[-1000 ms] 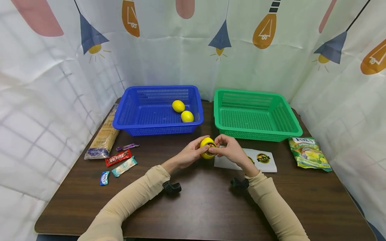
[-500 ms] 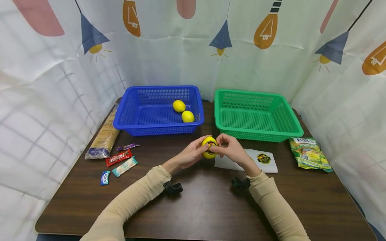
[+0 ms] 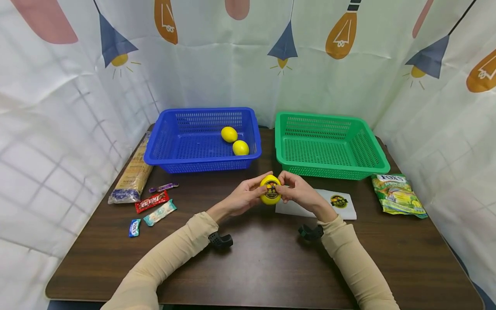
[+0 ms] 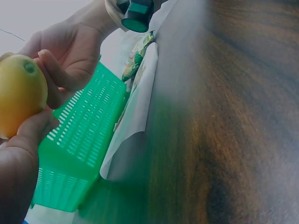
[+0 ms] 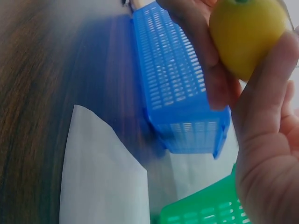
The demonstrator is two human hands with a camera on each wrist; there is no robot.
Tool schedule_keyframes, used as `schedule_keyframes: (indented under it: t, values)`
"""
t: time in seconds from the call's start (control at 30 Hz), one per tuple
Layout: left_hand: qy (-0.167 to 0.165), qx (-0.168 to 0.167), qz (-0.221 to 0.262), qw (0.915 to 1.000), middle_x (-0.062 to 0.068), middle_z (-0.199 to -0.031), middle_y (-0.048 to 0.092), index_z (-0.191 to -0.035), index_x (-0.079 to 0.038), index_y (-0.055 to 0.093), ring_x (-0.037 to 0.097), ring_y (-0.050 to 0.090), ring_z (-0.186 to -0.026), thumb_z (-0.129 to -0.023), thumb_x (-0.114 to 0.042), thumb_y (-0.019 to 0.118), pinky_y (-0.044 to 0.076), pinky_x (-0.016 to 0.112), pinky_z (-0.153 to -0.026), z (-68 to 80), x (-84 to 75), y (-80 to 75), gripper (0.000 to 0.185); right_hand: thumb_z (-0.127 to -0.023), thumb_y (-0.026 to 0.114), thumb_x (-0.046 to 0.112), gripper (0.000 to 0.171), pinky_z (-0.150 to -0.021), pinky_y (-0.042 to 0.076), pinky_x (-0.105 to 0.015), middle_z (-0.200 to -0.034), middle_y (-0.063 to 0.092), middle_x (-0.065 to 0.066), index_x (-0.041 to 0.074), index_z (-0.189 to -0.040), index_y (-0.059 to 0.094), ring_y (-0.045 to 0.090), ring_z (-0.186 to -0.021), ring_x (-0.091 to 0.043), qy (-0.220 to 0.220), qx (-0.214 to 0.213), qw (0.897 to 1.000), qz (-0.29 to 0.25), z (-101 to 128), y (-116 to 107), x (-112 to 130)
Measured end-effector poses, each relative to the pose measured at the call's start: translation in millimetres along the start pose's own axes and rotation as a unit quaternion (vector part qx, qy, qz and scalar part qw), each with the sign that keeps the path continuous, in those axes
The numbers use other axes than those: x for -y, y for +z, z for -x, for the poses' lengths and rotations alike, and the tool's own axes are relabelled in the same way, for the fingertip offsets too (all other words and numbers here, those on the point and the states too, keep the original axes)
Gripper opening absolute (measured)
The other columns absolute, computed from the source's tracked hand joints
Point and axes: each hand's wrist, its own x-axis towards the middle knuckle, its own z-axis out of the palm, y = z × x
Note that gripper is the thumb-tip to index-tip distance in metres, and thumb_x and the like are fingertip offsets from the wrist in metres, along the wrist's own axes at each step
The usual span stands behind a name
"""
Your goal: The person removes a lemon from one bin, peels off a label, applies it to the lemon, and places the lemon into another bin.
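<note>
A yellow lemon with a round black-and-yellow sticker on it is held just above the table, in front of the two baskets. My left hand grips its left side and my right hand pinches its right side, fingertips on the sticker. The left wrist view has the lemon at the far left, with the right hand curled behind it. In the right wrist view the lemon sits between fingers of both hands. A white sticker sheet carrying one more round sticker lies under my right wrist.
A blue basket holds two lemons. Right of it stands a green basket. A pasta bag and several small candy wrappers lie at the left. A green candy bag lies at the right.
The lemon has been turned a little between the hands, so the sticker faces up more. My right fingers have shifted over the sticker. Both hands stay in the same place.
</note>
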Motion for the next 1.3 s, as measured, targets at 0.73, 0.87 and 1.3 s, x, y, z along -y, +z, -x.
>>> schedule_keyframes:
  t: [0.73, 0.87, 1.3]
  values:
    - [-0.043, 0.013, -0.085, 0.9954, 0.015, -0.163, 0.019, -0.161, -0.016, 0.005, 0.025, 0.041, -0.138, -0.110, -0.025, 0.034, 0.033, 0.052, -0.120, -5.7, 4.4, 0.3, 0.060, -0.096, 0.062, 0.039, 0.051, -0.061, 0.058, -0.032, -0.103, 0.069, -0.009, 0.011, -0.136, 0.048, 0.059, -0.061, -0.017, 0.061, -0.038, 0.993, 0.097, -5.8, 5.0, 0.3]
    - [-0.067, 0.023, -0.077, 0.9945, 0.013, -0.164, 0.014, -0.161, -0.020, -0.002, 0.028, 0.037, -0.142, -0.109, -0.028, 0.036, 0.034, 0.054, -0.120, -4.6, 5.1, 1.9, 0.065, -0.097, 0.061, 0.037, 0.053, -0.062, 0.059, -0.032, -0.106, 0.067, -0.013, 0.010, -0.140, 0.050, 0.060, -0.063, -0.016, 0.064, -0.026, 0.992, 0.109, -5.4, 5.1, -1.6]
    - [-0.074, -0.019, -0.200, 0.9769, 0.007, -0.165, 0.022, -0.161, -0.023, 0.003, 0.021, 0.052, -0.124, -0.096, -0.023, 0.066, 0.055, 0.031, -0.098, -5.7, 3.6, 6.9, 0.090, -0.094, 0.066, 0.040, 0.049, -0.062, 0.060, -0.034, -0.099, 0.070, -0.010, 0.012, -0.133, 0.058, 0.065, -0.068, -0.021, 0.053, -0.027, 0.988, 0.143, -9.0, 5.6, -5.6]
